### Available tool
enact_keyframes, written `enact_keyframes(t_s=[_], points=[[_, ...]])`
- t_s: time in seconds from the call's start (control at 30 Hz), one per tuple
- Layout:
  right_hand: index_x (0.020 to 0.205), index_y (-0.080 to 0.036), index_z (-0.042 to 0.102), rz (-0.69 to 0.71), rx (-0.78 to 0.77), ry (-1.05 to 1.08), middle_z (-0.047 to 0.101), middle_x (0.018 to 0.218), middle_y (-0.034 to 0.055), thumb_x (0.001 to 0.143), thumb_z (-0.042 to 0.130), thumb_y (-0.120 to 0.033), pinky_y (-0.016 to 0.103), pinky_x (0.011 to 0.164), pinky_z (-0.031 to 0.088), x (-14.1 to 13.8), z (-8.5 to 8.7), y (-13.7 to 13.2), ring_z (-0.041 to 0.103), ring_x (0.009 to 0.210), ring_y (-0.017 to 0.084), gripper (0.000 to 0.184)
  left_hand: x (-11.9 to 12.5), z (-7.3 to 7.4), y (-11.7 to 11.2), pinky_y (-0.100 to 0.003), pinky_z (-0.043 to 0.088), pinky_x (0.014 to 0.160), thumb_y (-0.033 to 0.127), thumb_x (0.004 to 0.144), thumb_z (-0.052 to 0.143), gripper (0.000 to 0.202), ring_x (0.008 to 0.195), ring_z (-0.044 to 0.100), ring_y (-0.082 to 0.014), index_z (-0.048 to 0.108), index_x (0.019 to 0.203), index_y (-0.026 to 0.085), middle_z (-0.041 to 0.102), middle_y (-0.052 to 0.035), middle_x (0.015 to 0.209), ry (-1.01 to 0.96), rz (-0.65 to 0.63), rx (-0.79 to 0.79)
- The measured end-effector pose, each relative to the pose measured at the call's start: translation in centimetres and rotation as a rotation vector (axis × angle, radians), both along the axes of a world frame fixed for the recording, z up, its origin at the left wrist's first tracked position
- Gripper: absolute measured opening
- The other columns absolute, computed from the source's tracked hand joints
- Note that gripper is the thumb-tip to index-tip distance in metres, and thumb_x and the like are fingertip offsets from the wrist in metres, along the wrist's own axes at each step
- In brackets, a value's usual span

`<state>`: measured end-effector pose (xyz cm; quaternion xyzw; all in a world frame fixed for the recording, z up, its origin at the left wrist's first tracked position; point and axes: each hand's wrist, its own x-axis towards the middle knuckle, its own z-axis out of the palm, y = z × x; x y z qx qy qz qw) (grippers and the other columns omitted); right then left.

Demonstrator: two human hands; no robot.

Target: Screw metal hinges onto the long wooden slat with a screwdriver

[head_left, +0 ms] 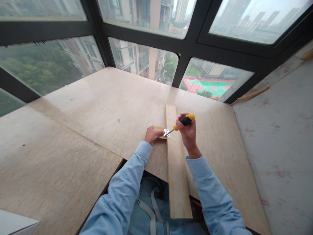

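Head view: right hand (188, 133) grips screwdriver (186, 121), left hand (152, 134) holds wooden block (158, 128), and the hinge (167, 133) bridging block and board (176, 163) seems incompletely fastened.

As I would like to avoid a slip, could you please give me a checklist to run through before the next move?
1. Right grip around the yellow-and-black screwdriver: ok.
2. Left grip on the short pale wooden block: ok.
3. Small silver metal plate spanning block and long pale wooden board: ok.
4. Screwdriver tip seated in a screw: cannot tell, too small.
5. Board fully supported by the beige marbled tabletop: not ok, near end overhangs.
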<state>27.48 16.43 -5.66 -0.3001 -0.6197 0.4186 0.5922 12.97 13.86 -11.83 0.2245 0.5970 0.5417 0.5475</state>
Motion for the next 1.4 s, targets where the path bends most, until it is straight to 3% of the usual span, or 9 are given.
enact_keyframes(t_s=[0.2, 0.4, 0.63, 0.8, 0.9, 1.03, 1.13, 1.27, 1.4], points=[[0.123, -0.024, 0.058, -0.05, 0.047, -0.336, 0.063, 0.11, 0.005, 0.075, 0.077, -0.038, 0.034, 0.084, 0.055, 1.8, 1.4, -0.3, 0.062, 0.093, 0.018, 0.053, 0.0, 0.1, 0.0, -0.034, 0.057, 0.058, 0.013, 0.052, 0.082, 0.043, 0.069, 0.067, -0.0213, 0.055, 0.085, 0.012, 0.067, -0.0046, 0.078, -0.012, 0.003, -0.006], [0.147, -0.027, 0.03, 0.056, -0.023, -0.248, 0.058, 0.128, 0.0092, 0.083, 0.068, -0.032, 0.042, 0.097, 0.053, 1.9, 2.1, -1.2, 0.063, 0.111, 0.021, 0.075, 0.0, 0.0, 0.0, -0.035, 0.057, 0.058, 0.014, 0.051, 0.083, 0.045, 0.071, 0.068, -0.0229, 0.055, 0.086, 0.012, 0.068, -0.0048, 0.079, -0.025, 0.001, -0.01], [0.131, -0.018, 0.052, -0.312, -0.034, -0.417, 0.063, 0.118, 0.0122, 0.068, 0.08, -0.047, 0.043, 0.085, 0.057, 1.8, 2.6, -1.5, 0.066, 0.092, 0.024, 0.075, 0.0, -0.2, 0.0, -0.032, 0.056, 0.057, 0.013, 0.053, 0.082, 0.042, 0.069, 0.066, -0.0205, 0.055, 0.086, 0.011, 0.067, -0.0042, 0.078, 0.005, 0.002, -0.005], [0.152, -0.025, 0.017, 0.005, -0.099, -0.212, 0.054, 0.134, 0.0132, 0.077, 0.072, -0.038, 0.046, 0.101, 0.049, 1.8, 2.4, -1.4, 0.061, 0.116, 0.023, 0.094, 0.0, -0.5, 0.1, -0.031, 0.055, 0.056, 0.011, 0.053, 0.081, 0.041, 0.067, 0.065, -0.0198, 0.055, 0.084, 0.012, 0.066, -0.0028, 0.076, -0.004, 0.005, -0.001], [0.147, -0.025, 0.029, -0.102, -0.026, -0.335, 0.049, 0.136, 0.0129, 0.072, 0.077, -0.041, 0.048, 0.107, 0.043, 1.8, 2.5, -1.4, 0.054, 0.123, 0.025, 0.091, 0.1, -0.5, 0.1, -0.03, 0.055, 0.055, 0.012, 0.053, 0.081, 0.041, 0.067, 0.065, -0.0192, 0.055, 0.084, 0.012, 0.066, -0.0027, 0.075, 0.002, 0.009, 0.006], [0.132, -0.018, 0.049, -0.351, -0.073, -0.482, 0.062, 0.109, 0.0118, 0.058, 0.086, -0.049, 0.052, 0.092, 0.051, 1.9, 3.0, -1.5, 0.063, 0.096, 0.028, 0.088, 0.1, -0.4, 0.0, -0.029, 0.054, 0.056, 0.011, 0.053, 0.081, 0.04, 0.067, 0.065, -0.0185, 0.055, 0.083, 0.012, 0.065, -0.0028, 0.075, 0.003, 0.021, 0.014], [0.144, -0.017, 0.038, -0.29, -0.172, -0.384, 0.065, 0.105, 0.0116, 0.063, 0.083, -0.046, 0.05, 0.088, 0.054, 2.1, 3.1, -1.5, 0.067, 0.089, 0.026, 0.097, 0.2, -0.4, 0.1, -0.029, 0.054, 0.055, 0.011, 0.053, 0.081, 0.04, 0.067, 0.065, -0.0186, 0.055, 0.083, 0.012, 0.065, -0.0025, 0.075, 0.005, 0.014, 0.001], [0.152, -0.024, 0.02, -0.057, -0.118, -0.286, 0.054, 0.13, 0.0132, 0.07, 0.078, -0.04, 0.047, 0.102, 0.047, 2.2, 2.8, -1.4, 0.057, 0.12, 0.026, 0.102, 0.2, -0.5, 0.1, -0.029, 0.054, 0.056, 0.011, 0.053, 0.08, 0.04, 0.068, 0.065, -0.0187, 0.055, 0.083, 0.013, 0.065, -0.0025, 0.075, 0.013, 0.017, 0.003], [0.141, -0.019, 0.038, -0.306, -0.049, -0.481, 0.055, 0.123, 0.0136, 0.064, 0.083, -0.044, 0.049, 0.103, 0.046, 2.2, 3.1, -1.7, 0.056, 0.114, 0.027, 0.093, 0.2, -0.6, 0.1, -0.03, 0.055, 0.057, 0.012, 0.053, 0.081, 0.04, 0.068, 0.065, -0.0185, 0.055, 0.085, 0.012, 0.066, -0.0031, 0.077, 0.012, 0.016, 0.003]])
